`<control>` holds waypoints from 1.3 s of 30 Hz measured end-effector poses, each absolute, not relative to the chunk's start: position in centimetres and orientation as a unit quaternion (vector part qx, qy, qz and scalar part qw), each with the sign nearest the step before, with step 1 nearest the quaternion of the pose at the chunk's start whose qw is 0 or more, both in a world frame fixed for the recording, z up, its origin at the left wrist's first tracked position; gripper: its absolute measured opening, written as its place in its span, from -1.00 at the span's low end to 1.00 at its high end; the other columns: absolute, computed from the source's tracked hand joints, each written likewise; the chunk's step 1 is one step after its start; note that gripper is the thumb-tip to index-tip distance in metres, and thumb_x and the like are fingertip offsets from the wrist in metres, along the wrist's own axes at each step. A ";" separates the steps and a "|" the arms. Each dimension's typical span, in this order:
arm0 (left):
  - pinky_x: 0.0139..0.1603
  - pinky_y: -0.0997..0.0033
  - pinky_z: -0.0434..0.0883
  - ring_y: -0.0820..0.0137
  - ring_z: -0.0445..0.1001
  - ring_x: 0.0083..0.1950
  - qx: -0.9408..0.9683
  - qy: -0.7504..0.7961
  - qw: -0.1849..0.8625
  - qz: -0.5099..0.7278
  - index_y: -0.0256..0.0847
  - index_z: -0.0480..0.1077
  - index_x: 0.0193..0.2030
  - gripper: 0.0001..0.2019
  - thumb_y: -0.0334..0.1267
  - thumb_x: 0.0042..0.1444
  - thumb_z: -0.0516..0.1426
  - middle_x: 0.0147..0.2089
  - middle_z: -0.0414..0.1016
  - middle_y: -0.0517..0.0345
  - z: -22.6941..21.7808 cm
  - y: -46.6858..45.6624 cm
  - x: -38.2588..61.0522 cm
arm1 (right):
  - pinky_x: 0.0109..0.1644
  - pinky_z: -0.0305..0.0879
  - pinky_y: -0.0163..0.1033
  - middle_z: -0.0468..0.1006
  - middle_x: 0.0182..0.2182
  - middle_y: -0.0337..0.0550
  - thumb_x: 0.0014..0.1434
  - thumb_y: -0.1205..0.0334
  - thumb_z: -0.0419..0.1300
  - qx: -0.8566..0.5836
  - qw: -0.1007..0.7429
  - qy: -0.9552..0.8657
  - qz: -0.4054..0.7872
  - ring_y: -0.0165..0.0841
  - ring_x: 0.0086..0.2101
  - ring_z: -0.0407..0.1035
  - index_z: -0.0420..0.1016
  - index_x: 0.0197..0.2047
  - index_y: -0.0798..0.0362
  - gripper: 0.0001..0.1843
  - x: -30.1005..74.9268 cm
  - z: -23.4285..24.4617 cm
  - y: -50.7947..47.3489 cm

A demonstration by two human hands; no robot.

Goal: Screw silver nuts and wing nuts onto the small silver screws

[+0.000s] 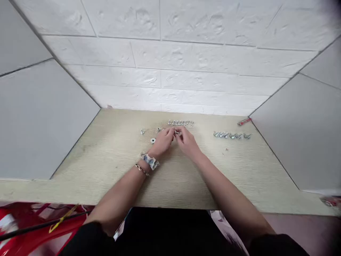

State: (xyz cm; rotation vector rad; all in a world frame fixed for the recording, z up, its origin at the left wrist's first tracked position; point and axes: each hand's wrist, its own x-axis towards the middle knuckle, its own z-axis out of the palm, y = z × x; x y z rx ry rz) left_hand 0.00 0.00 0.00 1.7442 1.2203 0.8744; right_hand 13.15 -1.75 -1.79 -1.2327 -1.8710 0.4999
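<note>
Near the far edge of the table [112,170], in the middle, the two hands met. The left hand [163,141] and the right hand [186,142] had their fingertips pinched together on a small metal piece [177,132], held just above the table top. The piece was too small to tell what kind it was. Just behind the hands, a short row of shiny metal parts [181,123] lay along the far edge. A washer [152,140] and a small bolt [142,131] lay just left of the left hand. Another row of metal parts [231,135] lay toward the far right corner, well apart from the hands, with a red tool [244,122] close to that corner.
</note>
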 end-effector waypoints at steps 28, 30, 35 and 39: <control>-0.45 0.48 0.20 0.48 0.26 -0.53 0.672 0.498 0.417 0.356 -0.25 0.34 -0.48 -0.63 -0.05 0.15 -0.10 -0.58 0.27 0.26 0.2 0.0 -0.2 | -0.26 0.28 -0.23 0.41 -0.24 -0.13 0.06 0.36 -0.02 -0.512 0.433 -0.719 0.184 -0.37 -0.36 0.30 0.32 -0.21 0.02 -0.78 12.8 -1.8 -1.9; -0.46 0.48 0.19 0.48 0.26 -0.52 0.674 0.500 0.414 0.353 -0.25 0.33 -0.50 -0.63 -0.06 0.14 -0.09 -0.58 0.27 0.25 0.1 -0.1 -0.2 | -0.26 0.29 -0.22 0.42 -0.23 -0.14 0.05 0.34 0.00 -0.510 0.428 -0.720 0.197 -0.36 -0.34 0.31 0.32 -0.19 0.01 -0.77 12.8 -1.8 -2.0; -0.47 0.49 0.16 0.46 0.24 -0.49 0.681 0.508 0.392 0.352 -0.25 0.30 -0.55 -0.64 -0.07 0.12 -0.07 -0.59 0.26 0.24 0.3 -0.1 -0.1 | -0.24 0.30 -0.20 0.45 -0.18 -0.13 0.05 0.19 0.09 -0.537 0.408 -0.705 0.220 -0.31 -0.26 0.35 0.33 -0.11 0.00 -0.71 12.5 -1.6 -2.2; -0.49 0.50 0.20 0.49 0.24 -0.54 0.668 0.507 0.415 0.352 -0.24 0.24 -0.58 -0.62 -0.05 0.14 -0.09 -0.62 0.22 0.25 0.4 -0.1 -0.1 | -0.21 0.27 -0.18 0.49 -0.28 -0.13 0.17 0.13 -0.02 -0.541 0.395 -0.712 0.210 -0.30 -0.28 0.36 0.42 -0.19 0.02 -0.74 12.7 -1.7 -2.1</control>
